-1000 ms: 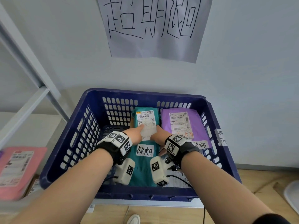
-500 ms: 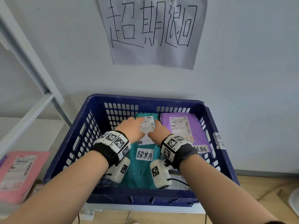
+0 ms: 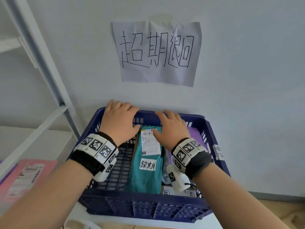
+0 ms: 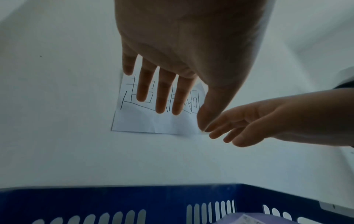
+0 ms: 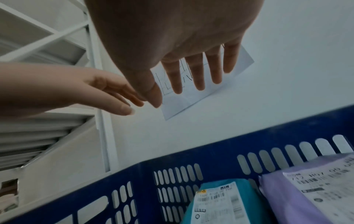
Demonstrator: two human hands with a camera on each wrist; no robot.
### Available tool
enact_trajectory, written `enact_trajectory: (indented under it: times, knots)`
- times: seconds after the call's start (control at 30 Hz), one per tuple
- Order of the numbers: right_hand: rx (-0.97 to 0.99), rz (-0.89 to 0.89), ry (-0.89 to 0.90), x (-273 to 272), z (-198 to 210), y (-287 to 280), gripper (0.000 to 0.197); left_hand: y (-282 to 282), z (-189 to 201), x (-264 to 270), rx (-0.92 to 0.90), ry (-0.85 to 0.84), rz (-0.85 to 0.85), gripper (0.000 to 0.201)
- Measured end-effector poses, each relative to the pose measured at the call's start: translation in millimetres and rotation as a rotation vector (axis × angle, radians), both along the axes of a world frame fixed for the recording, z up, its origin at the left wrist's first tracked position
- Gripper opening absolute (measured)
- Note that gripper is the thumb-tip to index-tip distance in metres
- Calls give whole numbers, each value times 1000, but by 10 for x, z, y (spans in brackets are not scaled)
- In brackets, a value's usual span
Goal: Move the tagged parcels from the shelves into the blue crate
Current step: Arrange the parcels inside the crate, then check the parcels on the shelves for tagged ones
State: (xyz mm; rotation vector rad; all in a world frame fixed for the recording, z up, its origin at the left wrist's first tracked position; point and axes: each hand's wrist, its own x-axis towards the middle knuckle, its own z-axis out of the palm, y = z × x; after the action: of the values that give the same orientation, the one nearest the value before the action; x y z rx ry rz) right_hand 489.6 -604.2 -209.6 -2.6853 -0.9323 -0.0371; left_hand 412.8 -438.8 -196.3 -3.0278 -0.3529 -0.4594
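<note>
Head view: both hands off teal parcel point(image 3: 146, 162) since half-second ago; left hand point(image 3: 118, 120) and right hand point(image 3: 170, 128) empty, fingers spread above blue crate point(image 3: 142, 209). Parcel delivered; shelves next.

Our left hand point(image 4: 184, 45) w/ fingers straight, right hand point(image 4: 268, 121) beside it, both empty, paper sign point(image 4: 153, 121) on wall, blue crate point(image 4: 114, 200) rim below

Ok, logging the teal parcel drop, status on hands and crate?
Left hand open, right hand open, both empty. Teal parcel lying in blue crate beside purple parcel. Nothing blocking.
</note>
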Motion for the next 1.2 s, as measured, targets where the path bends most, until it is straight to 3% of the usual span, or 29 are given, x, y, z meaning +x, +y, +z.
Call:
enact_trajectory:
  times: [0.27,0.57,0.83,1.2]
  knots:
    - [-42,13,-11,-195,47,-8,65,-56,-1,-365,-58,-38,53,55]
    - [-21,40,-84,-917,118,-20,68,-101,-21,-1043,-43,-125,26,60]
    - [31,98,-109,-2082,104,247,71,13,-67,-2200,-84,-143,22,64]
    - [21,383,-77,-3436,20,806,70,453,-147,-3830,-109,-119,287,58]
